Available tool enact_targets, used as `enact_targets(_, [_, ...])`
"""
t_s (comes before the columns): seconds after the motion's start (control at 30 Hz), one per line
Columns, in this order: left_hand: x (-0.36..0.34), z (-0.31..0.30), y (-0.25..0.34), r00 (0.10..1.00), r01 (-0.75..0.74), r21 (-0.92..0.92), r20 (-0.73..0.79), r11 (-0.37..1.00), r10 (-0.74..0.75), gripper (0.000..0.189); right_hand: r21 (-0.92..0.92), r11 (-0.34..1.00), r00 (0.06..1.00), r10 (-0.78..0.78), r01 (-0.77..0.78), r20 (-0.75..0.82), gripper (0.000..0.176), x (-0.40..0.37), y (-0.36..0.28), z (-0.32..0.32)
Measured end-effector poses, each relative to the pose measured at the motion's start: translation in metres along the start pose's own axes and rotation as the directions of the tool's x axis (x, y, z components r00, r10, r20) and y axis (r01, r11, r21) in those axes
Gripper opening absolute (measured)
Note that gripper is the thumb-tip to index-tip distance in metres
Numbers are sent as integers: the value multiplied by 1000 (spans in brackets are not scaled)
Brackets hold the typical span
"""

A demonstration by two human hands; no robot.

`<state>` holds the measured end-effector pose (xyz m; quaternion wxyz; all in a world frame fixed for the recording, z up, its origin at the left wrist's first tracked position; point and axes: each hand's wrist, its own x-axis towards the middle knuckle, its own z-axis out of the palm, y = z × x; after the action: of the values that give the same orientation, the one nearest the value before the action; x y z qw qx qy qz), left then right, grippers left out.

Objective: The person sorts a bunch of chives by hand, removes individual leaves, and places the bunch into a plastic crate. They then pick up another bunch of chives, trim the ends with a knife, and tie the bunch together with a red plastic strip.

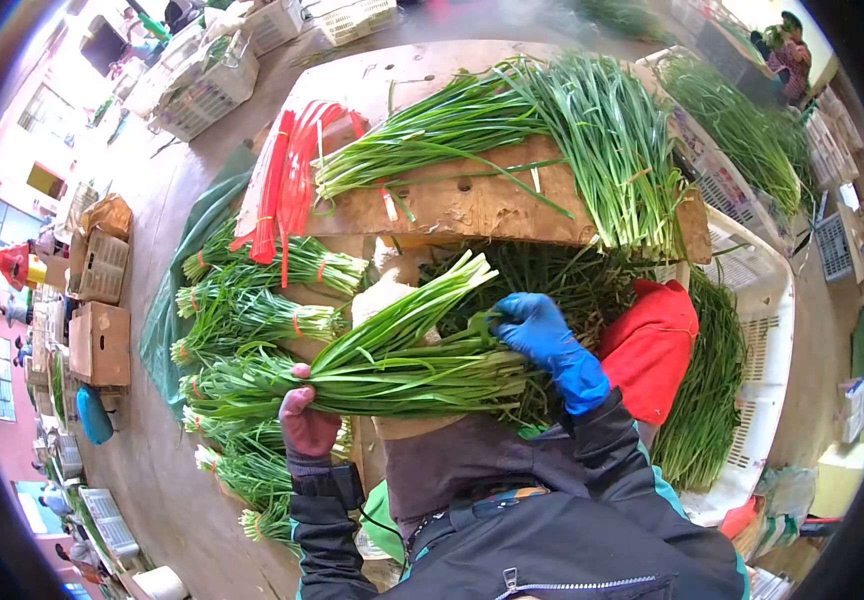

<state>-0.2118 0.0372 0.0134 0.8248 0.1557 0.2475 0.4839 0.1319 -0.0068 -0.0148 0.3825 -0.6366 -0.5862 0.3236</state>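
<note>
My left hand, in a pinkish glove, is closed around a bunch of long green leafy stalks held over my lap. Fingers bent, my right hand in a blue glove is at the upper right of this bunch, pinching something I cannot make out among the leaves. On the wooden board in front lie two loose heaps of stalks, with red ties at its left end. Tied bundles with red bands are stacked to the left of my hands.
A white crate of stalks stands at my right, beside a red cloth. Another filled crate is beyond the board. Crates and cardboard boxes stand to the left. A person is at the far upper right.
</note>
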Motion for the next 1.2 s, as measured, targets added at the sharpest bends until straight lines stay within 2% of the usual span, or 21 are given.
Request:
enact_targets(0.07, [-2,3,1,1000,-11,-8,-9,1000,11,29,-44,995,974,-94,87,-208,9,-5,26,-18])
enact_targets(0.2, [-8,-1,3,999,-41,-24,-4,999,41,28,-425,896,939,-27,-129,-342,12,-36,59,-99])
enact_targets(0.27, [-10,-10,4,999,-42,-41,6,998,42,28,-487,797,919,209,-358,-334,18,-61,71,-135])
enact_targets(0.33, [-12,-9,4,999,-41,-94,6,995,42,28,-216,877,873,343,-430,-346,39,-80,78,-142])
enact_targets(0.37, [-13,-11,2,999,-47,-95,-3,994,47,29,-217,876,872,342,-431,-350,39,-82,70,-139])
enact_targets(0.43, [-15,-16,-1,999,-34,-130,7,991,36,29,-497,862,982,0,-95,-186,60,-83,43,-122])
enact_targets(0.5, [-16,-23,-5,1000,-14,-211,16,977,18,29,-316,883,936,349,-347,-53,63,-73,0,-103])
enact_targets(0.53, [-17,-23,-8,1000,-9,-208,20,978,14,29,-48,933,934,358,-358,-7,59,-69,-5,-87])
enact_targets(0.57, [-19,-20,-13,1000,-30,-192,3,981,31,29,147,955,965,261,-256,-13,54,-69,15,-61])
enact_targets(0.6, [-21,-17,-17,999,-50,-175,-14,983,48,30,155,973,985,175,-172,-2,51,-63,15,-38])
enact_targets(0.63, [-23,-11,-21,1000,8,-225,-2,974,-8,31,320,915,969,215,-244,122,44,-51,-23,-27])
enact_targets(0.67, [-23,-20,-21,990,85,-198,130,977,-60,31,351,907,971,195,-233,140,33,-45,-31,-5])
enact_targets(0.73, [-22,-5,-29,998,-56,-286,25,957,66,31,472,869,986,168,-145,-6,17,-37,-35,32])
enact_targets(0.8, [-18,-36,-25,935,-335,-164,-176,928,307,33,578,816,1000,13,5,-27,15,-47,-63,36])
enact_targets(0.83, [-11,-63,-26,864,-439,272,-134,856,486,34,503,861,997,-59,77,-52,14,-57,-55,46])
enact_targets(0.87, [-5,-61,-27,823,-434,576,-60,693,565,31,420,894,988,-137,155,-73,14,-64,-42,55])
enact_targets(0.93, [12,-67,-33,826,-439,130,-330,889,457,29,178,979,993,-106,96,45,15,-75,-22,49])
enact_targets(0.97, [13,-66,-33,933,-305,-54,-219,951,287,28,175,979,994,-109,105,17,16,-81,-15,48])
enact_targets(1.1, [16,-67,-48,889,-393,157,-188,906,418,26,235,971,997,-21,37,-69,17,-93,1,28])
enact_targets(1.13, [17,-67,-48,890,-394,153,-185,906,418,26,274,959,997,82,-78,-3,16,-94,2,10])
enact_targets(1.2, [13,-53,-42,922,-325,3,-222,946,318,27,328,944,975,103,-34,-196,15,-93,52,3])
